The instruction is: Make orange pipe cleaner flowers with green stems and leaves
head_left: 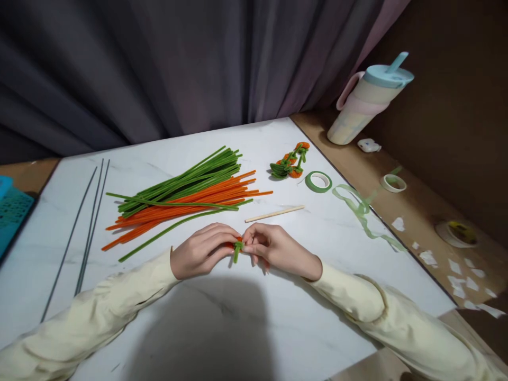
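Observation:
Between my two hands, above the white board, is a small orange and green pipe-cleaner piece [237, 247], its green stem end pointing down toward me. My left hand [206, 248] pinches it from the left, fingertips covering much of the orange part. From the right, the thumb and fingers of my right hand [273, 246] close on its edge. Just beyond lie a bundle of orange pipe cleaners [190, 203] and a bundle of green pipe cleaners [190, 180]. A thin wooden stick [274, 213] rests beyond my right hand.
Finished-looking orange and green pieces [291, 161] lie at the back right beside a green tape roll [318, 181]. A loose green tape strip [361, 211] trails over the board's edge. Dark wires [89, 238] lie left. A tumbler [367, 100] and paper scraps [456, 280] are at right.

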`<state>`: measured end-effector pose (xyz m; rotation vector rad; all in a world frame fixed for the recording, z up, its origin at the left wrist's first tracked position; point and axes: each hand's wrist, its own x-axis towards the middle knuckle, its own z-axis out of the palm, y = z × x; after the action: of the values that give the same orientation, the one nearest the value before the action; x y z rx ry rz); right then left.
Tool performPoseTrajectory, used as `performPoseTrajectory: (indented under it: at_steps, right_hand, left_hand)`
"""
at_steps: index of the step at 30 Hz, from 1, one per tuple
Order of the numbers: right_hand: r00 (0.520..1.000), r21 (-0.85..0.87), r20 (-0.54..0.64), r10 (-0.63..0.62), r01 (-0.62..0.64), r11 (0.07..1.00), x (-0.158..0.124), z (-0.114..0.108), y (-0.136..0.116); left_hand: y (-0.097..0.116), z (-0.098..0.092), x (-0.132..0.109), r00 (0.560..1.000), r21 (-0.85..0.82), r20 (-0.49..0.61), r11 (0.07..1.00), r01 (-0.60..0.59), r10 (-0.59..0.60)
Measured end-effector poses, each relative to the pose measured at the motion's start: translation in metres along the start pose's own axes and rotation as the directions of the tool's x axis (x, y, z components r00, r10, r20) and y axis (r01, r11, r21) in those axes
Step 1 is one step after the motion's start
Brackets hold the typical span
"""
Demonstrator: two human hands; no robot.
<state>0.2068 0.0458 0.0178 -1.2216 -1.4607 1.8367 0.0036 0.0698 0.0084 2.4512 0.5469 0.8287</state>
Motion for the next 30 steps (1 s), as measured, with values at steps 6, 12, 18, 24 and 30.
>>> performPoseTrajectory:
  at_steps: [6,12,18,24,30]
  right_hand:
    - [0.999,0.012,-0.026,-0.018,0.019,1.0,-0.002,0.003,-0.003]
    - [0.994,0.085,-0.082,-0.072,0.079,0.993,-0.005,0.006,-0.006]
    - [0.982,0.108,-0.13,-0.135,0.149,0.983,-0.007,0.01,-0.004]
    - [0.928,-0.17,-0.225,-0.297,0.263,0.95,-0.008,0.012,0.001]
    - [0.953,-0.071,-0.239,-0.185,0.172,0.982,-0.004,0.012,0.004]
  left_hand:
    - [0.0,0.001,-0.002,1.0,0.053,-0.002,0.998,-0.019,0.019]
    - [-0.001,0.0,-0.005,0.991,0.16,-0.098,0.984,-0.075,0.092]
    - [-0.003,0.001,-0.007,0.968,0.311,-0.115,0.934,-0.177,0.221]
    - [-0.002,0.002,-0.005,0.962,0.352,-0.067,0.908,-0.226,0.265]
    - [0.0,0.003,-0.004,0.994,0.244,-0.069,0.968,-0.061,0.08]
